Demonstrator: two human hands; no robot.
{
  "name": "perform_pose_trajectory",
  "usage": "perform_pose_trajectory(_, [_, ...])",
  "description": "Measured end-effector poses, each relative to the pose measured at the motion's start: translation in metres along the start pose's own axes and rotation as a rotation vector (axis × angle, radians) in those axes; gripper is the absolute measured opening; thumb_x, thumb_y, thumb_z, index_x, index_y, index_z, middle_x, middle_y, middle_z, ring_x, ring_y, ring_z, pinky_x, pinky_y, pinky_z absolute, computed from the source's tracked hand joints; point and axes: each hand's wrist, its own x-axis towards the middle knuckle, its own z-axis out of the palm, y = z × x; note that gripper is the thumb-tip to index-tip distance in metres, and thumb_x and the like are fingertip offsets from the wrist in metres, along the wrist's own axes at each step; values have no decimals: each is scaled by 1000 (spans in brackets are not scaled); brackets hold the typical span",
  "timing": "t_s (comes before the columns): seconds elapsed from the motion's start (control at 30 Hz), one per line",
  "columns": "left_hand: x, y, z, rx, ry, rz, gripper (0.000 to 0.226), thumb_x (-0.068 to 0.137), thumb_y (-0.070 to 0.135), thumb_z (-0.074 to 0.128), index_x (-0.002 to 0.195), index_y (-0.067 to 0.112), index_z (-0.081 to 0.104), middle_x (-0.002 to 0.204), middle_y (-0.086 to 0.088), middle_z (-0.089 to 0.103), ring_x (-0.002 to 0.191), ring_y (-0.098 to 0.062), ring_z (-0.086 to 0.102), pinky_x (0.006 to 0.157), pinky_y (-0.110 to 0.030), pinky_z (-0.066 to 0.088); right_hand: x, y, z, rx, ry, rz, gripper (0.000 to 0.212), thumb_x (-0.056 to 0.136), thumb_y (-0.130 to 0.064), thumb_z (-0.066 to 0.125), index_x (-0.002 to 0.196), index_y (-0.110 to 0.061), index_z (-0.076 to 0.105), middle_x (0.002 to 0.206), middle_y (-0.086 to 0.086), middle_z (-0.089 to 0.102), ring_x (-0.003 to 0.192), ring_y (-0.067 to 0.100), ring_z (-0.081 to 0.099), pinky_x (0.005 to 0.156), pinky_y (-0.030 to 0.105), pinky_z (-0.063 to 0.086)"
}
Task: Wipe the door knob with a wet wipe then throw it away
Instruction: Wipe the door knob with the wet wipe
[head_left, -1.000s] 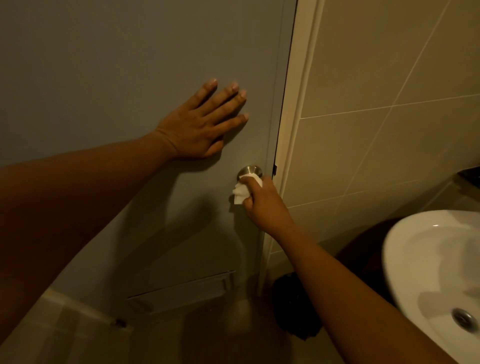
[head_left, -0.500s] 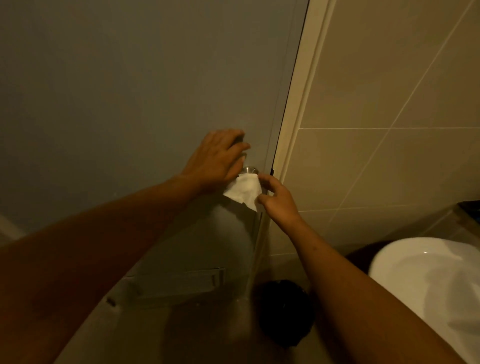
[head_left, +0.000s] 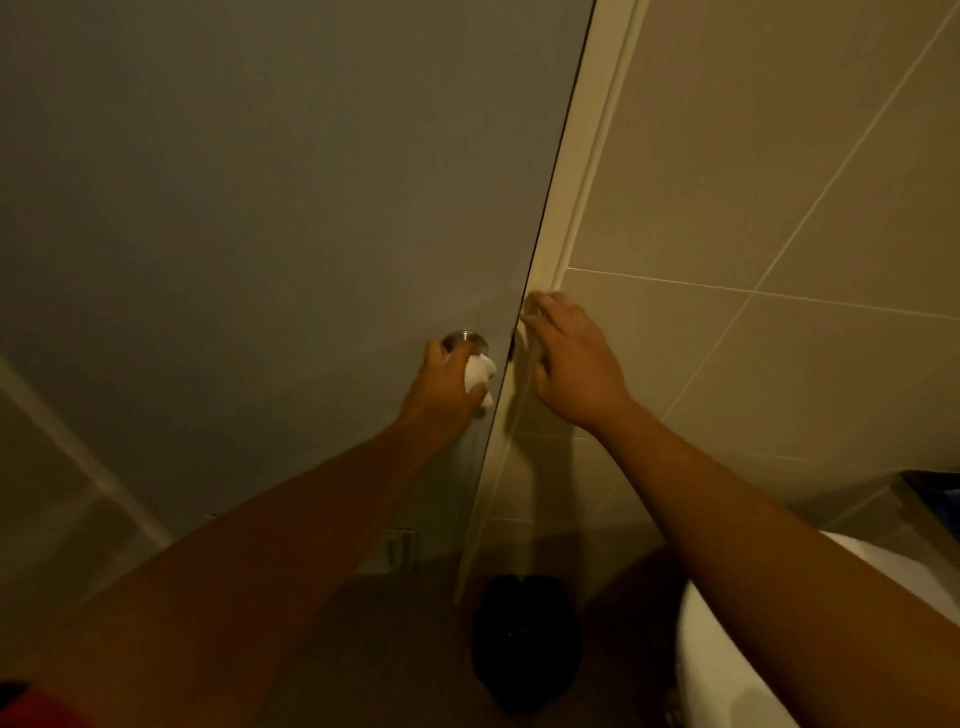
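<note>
A round metal door knob (head_left: 464, 338) sticks out of the grey door (head_left: 270, 208) near its right edge. My left hand (head_left: 444, 387) is closed around a crumpled white wet wipe (head_left: 479, 375) and presses it against the lower part of the knob. My right hand (head_left: 569, 364) lies with spread fingers on the cream door frame (head_left: 582, 171) and the tiled wall just right of the knob, holding nothing.
A dark bin (head_left: 524, 644) stands on the floor below the door frame. A white washbasin (head_left: 737, 660) fills the lower right corner. Beige wall tiles (head_left: 779, 156) cover the right side. A vent (head_left: 397, 545) sits low in the door.
The wipe has passed from my right hand to my left, which came down from the door panel onto the knob. My right hand has moved off the knob onto the door frame.
</note>
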Motion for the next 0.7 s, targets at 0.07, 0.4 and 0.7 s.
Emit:
perform_pose_trajectory(0.07, [-2, 0, 12, -105, 77, -41, 62, 89, 30, 63, 144, 23, 35, 137, -14, 40, 114, -29, 55, 90, -36, 53, 8, 6, -10, -138, -24, -143, 61, 86, -19, 53, 146, -12, 42, 160, 9, 27, 149, 30, 19, 121, 44, 14])
perform_pose_trajectory(0.4, [9, 23, 48, -1822, 315, -461, 28, 88, 24, 62, 115, 18, 62, 103, -10, 68, 85, -26, 71, 70, -39, 60, 73, 21, -42, -551, -22, -521, 76, 81, -20, 49, 153, -12, 26, 164, 8, 14, 152, 28, 9, 122, 49, 5])
perform_pose_trajectory(0.7, [17, -8, 44, -626, 546, -548, 55, 75, 70, 52, 89, 20, 70, 119, -6, 51, 106, -27, 54, 94, -43, 50, 89, 39, -33, -619, 102, -655, 72, 89, -36, 45, 154, -16, 23, 163, 8, 16, 152, 29, 11, 122, 51, 8])
